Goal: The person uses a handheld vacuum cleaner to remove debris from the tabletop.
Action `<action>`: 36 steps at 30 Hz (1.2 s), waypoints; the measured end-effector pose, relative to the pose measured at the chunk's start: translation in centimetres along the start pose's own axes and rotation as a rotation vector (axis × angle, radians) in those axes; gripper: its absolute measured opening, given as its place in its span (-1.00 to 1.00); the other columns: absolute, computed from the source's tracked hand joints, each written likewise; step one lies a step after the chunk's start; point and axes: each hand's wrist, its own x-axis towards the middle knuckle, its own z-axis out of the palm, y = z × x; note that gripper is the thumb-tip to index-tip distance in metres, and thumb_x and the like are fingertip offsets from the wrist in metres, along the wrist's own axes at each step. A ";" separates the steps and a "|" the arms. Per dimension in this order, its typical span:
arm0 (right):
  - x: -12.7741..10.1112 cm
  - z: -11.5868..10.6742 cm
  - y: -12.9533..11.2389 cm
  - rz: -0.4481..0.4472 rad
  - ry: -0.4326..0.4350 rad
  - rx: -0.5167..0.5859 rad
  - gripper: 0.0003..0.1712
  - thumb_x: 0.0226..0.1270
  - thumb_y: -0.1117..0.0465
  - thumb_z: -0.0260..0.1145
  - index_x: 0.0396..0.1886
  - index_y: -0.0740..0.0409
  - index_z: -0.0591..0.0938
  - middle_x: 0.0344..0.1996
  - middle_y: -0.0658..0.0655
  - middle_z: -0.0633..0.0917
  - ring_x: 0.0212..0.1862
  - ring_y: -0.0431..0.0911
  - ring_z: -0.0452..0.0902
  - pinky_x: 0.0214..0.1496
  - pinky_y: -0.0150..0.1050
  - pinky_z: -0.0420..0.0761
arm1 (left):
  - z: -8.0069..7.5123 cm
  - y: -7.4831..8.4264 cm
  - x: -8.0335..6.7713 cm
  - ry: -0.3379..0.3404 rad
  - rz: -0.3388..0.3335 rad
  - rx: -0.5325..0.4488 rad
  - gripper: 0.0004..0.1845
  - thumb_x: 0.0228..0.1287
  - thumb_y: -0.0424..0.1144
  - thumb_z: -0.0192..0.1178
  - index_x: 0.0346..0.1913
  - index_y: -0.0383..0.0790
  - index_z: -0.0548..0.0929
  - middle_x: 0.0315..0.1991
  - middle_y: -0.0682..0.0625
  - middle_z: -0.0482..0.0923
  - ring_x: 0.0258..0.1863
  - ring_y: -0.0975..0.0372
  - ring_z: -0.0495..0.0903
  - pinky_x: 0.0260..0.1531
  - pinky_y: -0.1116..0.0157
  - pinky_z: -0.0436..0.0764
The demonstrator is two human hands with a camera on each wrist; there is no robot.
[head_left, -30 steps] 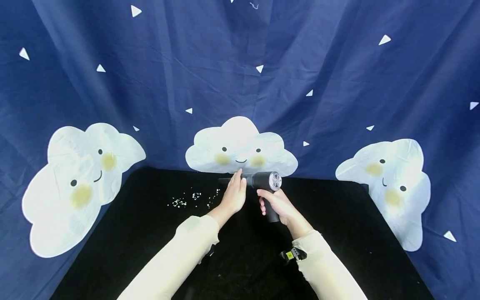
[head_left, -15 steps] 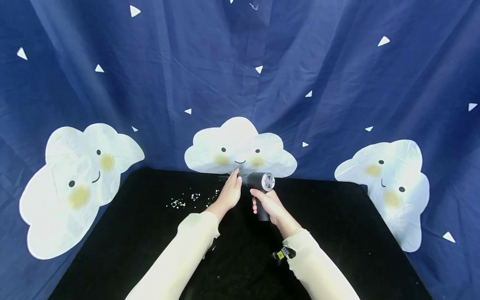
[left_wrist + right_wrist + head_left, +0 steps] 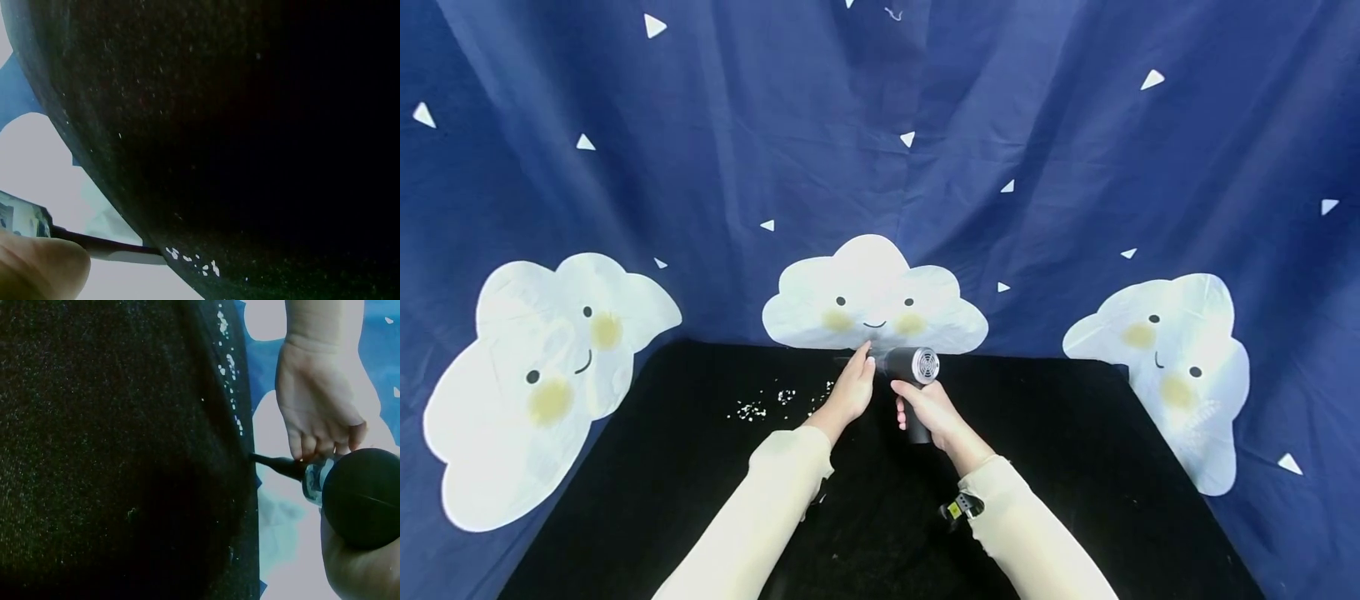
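Observation:
A black handheld vacuum cleaner (image 3: 904, 364) with a silver vented rear end is held just above the black table, between both hands. My right hand (image 3: 931, 410) grips its upright handle, the round base of which shows in the right wrist view. My left hand (image 3: 850, 387) holds the front part by the clear section (image 3: 314, 482), its fingertips partly hidden behind the body. From there a slim dark nozzle (image 3: 115, 247) points left, near the table's far edge. White scraps (image 3: 751, 411) lie scattered on the table to the left of my left hand.
The black-covered table (image 3: 1060, 467) reaches back to a blue curtain (image 3: 820, 100) printed with white clouds and triangles. One cloud (image 3: 872, 292) is right behind the vacuum. A wrist device with a yellow mark (image 3: 957, 508) sits at the right cuff.
Both hands and the vacuum have shifted a little to the left, its rear end more than its front. Both hands keep their hold. The head view has also shifted slightly.

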 end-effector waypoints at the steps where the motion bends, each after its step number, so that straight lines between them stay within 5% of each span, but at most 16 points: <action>1: 0.0 0.0 0.0 -0.002 -0.011 -0.001 -0.74 0.39 0.14 0.28 -0.37 0.25 0.51 -0.68 0.05 0.53 -0.67 -0.16 0.46 -0.58 -0.30 0.56 | 0.0 0.1 -0.1 0.008 -0.005 0.002 -0.45 0.64 -0.15 -0.25 0.55 -0.29 0.15 0.54 -0.20 0.13 0.52 -0.04 0.09 0.48 0.01 0.08; 20: -1.0 -2.5 -1.1 0.041 -0.161 -0.045 -0.72 0.42 0.15 0.22 -0.21 0.33 0.46 -0.65 0.04 0.50 -0.65 -0.18 0.43 -0.58 -0.33 0.55 | 1.8 1.6 -2.5 0.119 -0.034 0.090 -0.46 0.64 -0.13 -0.28 0.54 -0.28 0.16 0.51 -0.26 0.16 0.51 -0.09 0.09 0.43 -0.05 0.16; 36: -1.5 -3.2 -2.0 0.067 -0.256 -0.051 -0.74 0.41 0.16 0.24 -0.25 0.29 0.45 -0.64 0.04 0.49 -0.66 -0.17 0.42 -0.59 -0.32 0.54 | 2.1 2.3 -3.9 0.203 0.011 0.091 -0.47 0.63 -0.18 -0.26 0.46 -0.44 0.23 0.43 -0.36 0.26 0.45 -0.15 0.18 0.41 -0.08 0.19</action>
